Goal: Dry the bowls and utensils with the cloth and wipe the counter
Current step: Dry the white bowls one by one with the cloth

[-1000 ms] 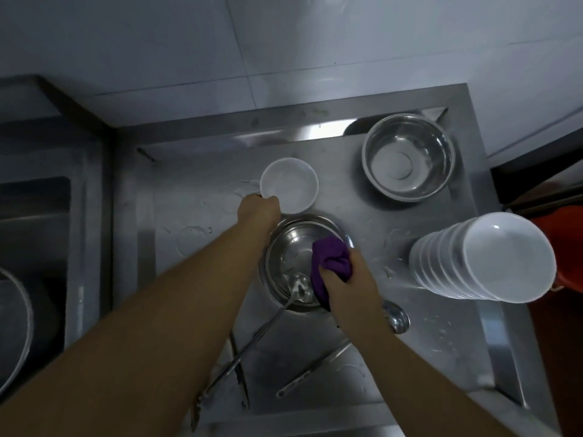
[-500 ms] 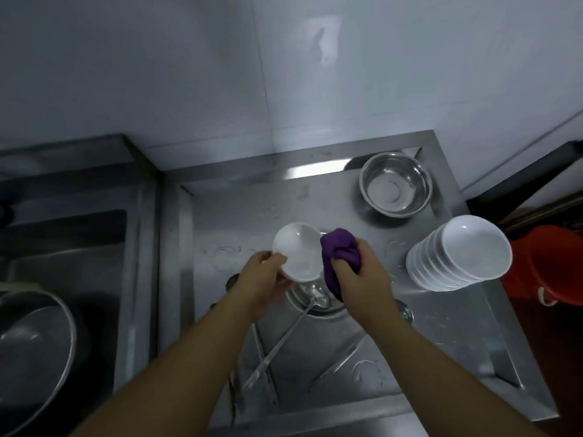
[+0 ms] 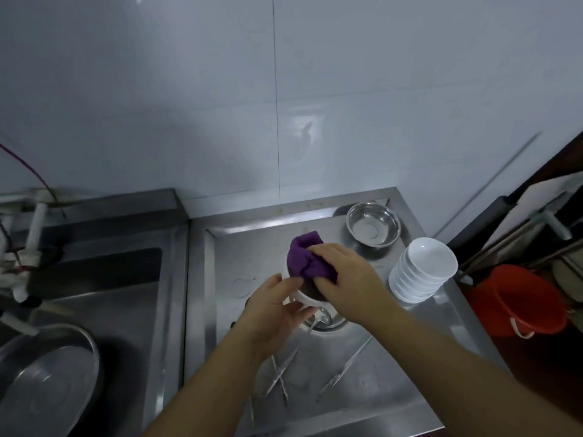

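Note:
My left hand (image 3: 274, 307) holds a small white bowl (image 3: 303, 298) by its rim and underside, lifted over the steel counter (image 3: 407, 370). My right hand (image 3: 344, 275) presses a purple cloth (image 3: 304, 258) into the bowl's inside. Below the hands a steel bowl (image 3: 328, 320) sits on the counter, mostly hidden, with a ladle in it. A second steel bowl (image 3: 373, 228) stands at the back right. A stack of white bowls (image 3: 421, 272) leans at the right. Steel utensils (image 3: 279, 373) and another long utensil (image 3: 345, 369) lie near the front.
A sink (image 3: 94, 279) lies to the left with a large steel basin (image 3: 47, 383) in it and tap pipes (image 3: 22, 247) at its far left. A red bucket (image 3: 523, 298) stands on the floor right of the counter. Tiled wall behind.
My left hand lifted the white bowl off the counter toward me. My right hand took the purple cloth out of the steel bowl and pressed it into the white bowl. The camera tilted up.

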{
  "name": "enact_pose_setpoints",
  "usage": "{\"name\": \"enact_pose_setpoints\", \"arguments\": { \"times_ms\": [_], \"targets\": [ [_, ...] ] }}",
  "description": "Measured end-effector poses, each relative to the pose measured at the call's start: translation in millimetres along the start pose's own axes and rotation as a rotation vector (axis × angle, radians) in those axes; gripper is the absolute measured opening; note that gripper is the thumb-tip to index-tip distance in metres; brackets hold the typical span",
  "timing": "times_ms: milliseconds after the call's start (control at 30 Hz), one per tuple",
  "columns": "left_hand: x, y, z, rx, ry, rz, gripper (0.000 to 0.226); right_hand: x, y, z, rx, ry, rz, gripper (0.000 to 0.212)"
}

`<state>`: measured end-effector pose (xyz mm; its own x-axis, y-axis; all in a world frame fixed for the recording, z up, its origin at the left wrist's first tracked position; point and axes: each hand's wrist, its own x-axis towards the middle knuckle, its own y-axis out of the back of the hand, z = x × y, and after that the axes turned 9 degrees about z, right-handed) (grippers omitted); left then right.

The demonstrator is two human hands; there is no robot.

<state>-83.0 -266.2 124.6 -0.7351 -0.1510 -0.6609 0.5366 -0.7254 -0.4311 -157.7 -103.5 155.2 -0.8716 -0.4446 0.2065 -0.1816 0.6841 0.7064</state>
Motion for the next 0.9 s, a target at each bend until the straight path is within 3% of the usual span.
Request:
{"name": "enact_pose_setpoints", "arguments": {
  "times_ms": [133, 267, 433, 500, 633, 700, 800, 900],
  "targets": [
    [-35, -8, 8, -0.017, -0.094, -0.091, 0.068, -13, 9, -27, 0.072, 0.070, 0.025, 0.045],
    [-60, -4, 21, -0.004, -0.125, -0.130, 0.064, -18, 19, -49, 0.213, 0.115, 0.060, 0.049],
    [-83, -12, 23, 0.082, -0.237, -0.218, 0.090, -25, 40, -61, 0.372, 0.186, -0.011, 0.054],
    [-90, -19, 22, 0.068, -0.261, -0.281, 0.100, -28, 51, -61, 0.343, 0.223, -0.029, 0.054],
    [-102, -39, 19, 0.049, -0.322, -0.324, 0.096, -28, 78, -61, 0.112, 0.340, 0.030, 0.055],
    [-106, -53, 19, 0.073, -0.360, -0.274, 0.100, -22, 92, -63, 0.078, 0.293, 0.000, 0.052],
    [-112, -73, 21, 0.135, -0.466, -0.196, 0.088, -8, 116, -66, 0.054, 0.129, -0.105, 0.033],
    [-115, -88, 23, 0.203, -0.572, -0.160, 0.082, 2, 140, -65, 0.199, -0.041, -0.193, 0.024]
  ]
}}
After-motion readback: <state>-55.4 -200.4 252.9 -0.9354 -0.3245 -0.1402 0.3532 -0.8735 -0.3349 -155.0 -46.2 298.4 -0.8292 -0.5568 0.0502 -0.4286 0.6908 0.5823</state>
